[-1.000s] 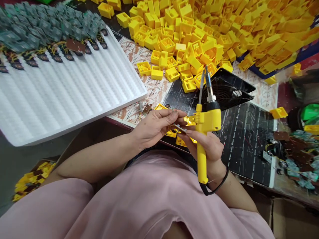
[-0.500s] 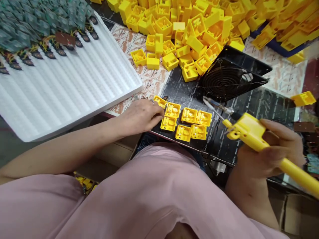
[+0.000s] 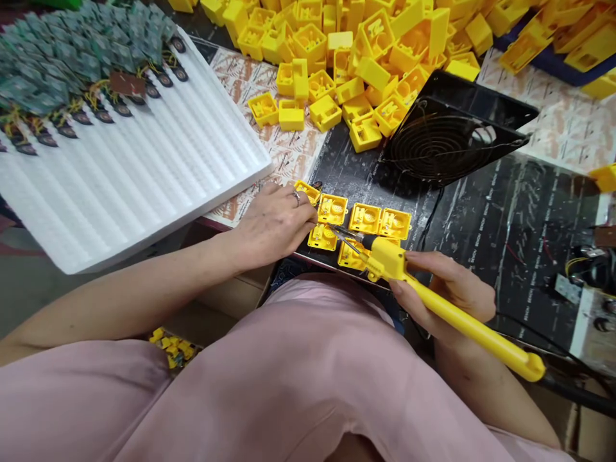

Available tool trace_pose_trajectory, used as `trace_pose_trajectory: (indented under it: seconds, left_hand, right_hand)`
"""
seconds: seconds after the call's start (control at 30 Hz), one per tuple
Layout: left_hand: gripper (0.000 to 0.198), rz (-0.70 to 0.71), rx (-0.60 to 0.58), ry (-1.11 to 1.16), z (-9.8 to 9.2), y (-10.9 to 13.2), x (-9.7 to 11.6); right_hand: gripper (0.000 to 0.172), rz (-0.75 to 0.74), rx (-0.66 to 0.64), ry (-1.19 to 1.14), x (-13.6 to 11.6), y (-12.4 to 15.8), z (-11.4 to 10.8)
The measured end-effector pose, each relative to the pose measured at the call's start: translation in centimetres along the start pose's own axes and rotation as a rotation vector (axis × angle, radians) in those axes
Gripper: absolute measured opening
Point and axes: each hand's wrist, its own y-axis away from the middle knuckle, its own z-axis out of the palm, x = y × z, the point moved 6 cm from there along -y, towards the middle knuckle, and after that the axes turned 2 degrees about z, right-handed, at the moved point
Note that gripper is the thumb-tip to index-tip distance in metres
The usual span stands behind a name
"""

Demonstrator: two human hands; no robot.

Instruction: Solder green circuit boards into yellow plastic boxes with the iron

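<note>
My right hand (image 3: pixel 450 292) is closed around a yellow soldering iron (image 3: pixel 445 308) with a thin metal feed tube beside its tip. The iron points left, its tip over the small open yellow cases (image 3: pixel 364 219), near the one at the lower left of the group. Several of these cases lie in short rows by the table's front edge, with small metal parts inside. My left hand (image 3: pixel 279 224), wearing a ring, rests at the left end of the group with fingers curled and pressed together. It partly covers the leftmost case (image 3: pixel 307 190); whatever its fingertips pinch is hidden.
A black fan (image 3: pixel 433 147) stands behind the cases. Beyond it is a big heap of yellow cases (image 3: pixel 327 51). On the left, a white foam sheet (image 3: pixel 158 173) carries many circuit boards with wired round parts (image 3: pixel 96 58). Loose wires and electronic parts (image 3: pixel 572 282) lie at right.
My right hand has brought the soldering iron left and down from the right side to the cases. My left hand has stayed nearly in place. The view has shifted slightly.
</note>
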Motion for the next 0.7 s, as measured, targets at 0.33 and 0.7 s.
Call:
trace_pose_trajectory:
  seconds: [0.33,0.7]
  left_hand:
    - [0.031,0.042,-0.027,0.134,0.1,0.5,0.3]
    - [0.027,0.051,-0.129,0.044,0.5,-0.1,0.6]
  right_hand:
    - [0.031,-0.156,-0.079,-0.063,-1.9,-1.0,-0.1]
    - [0.018,-0.342,-0.217,0.055,-3.0,-2.4,1.4]
